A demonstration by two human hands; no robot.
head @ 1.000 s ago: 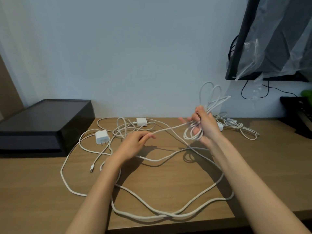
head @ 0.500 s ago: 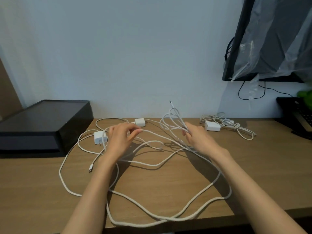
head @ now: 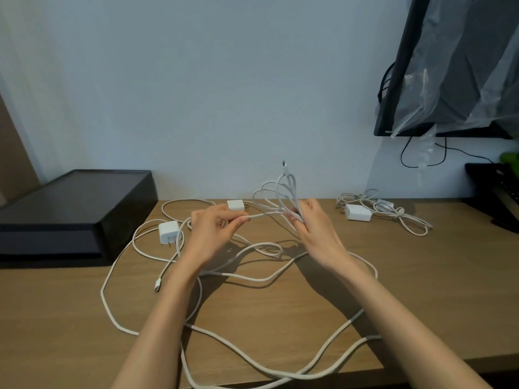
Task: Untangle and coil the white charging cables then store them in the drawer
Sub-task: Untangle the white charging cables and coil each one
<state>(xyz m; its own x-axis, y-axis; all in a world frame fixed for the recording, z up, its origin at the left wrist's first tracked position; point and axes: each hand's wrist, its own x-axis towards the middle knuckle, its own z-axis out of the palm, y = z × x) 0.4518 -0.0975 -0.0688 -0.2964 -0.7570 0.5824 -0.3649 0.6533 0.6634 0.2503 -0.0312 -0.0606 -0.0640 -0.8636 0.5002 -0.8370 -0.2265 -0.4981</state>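
- The right hand (head: 314, 228) grips a small coil of white charging cable (head: 276, 192); its loops stand above the table (head: 421, 290), with the connector tip pointing up.
- The left hand (head: 216, 234) pinches the strand running out of that coil.
- The loose cable (head: 252, 357) sprawls across the table beside two power adapters (head: 168, 231).
- A second cable bundle (head: 393, 213) lies well apart to the right, and a black box (head: 75, 209) sits at the left.

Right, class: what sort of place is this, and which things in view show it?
Probably a home study corner: a wooden desk against a plain wall, a black monitor, and white chargers with cables.
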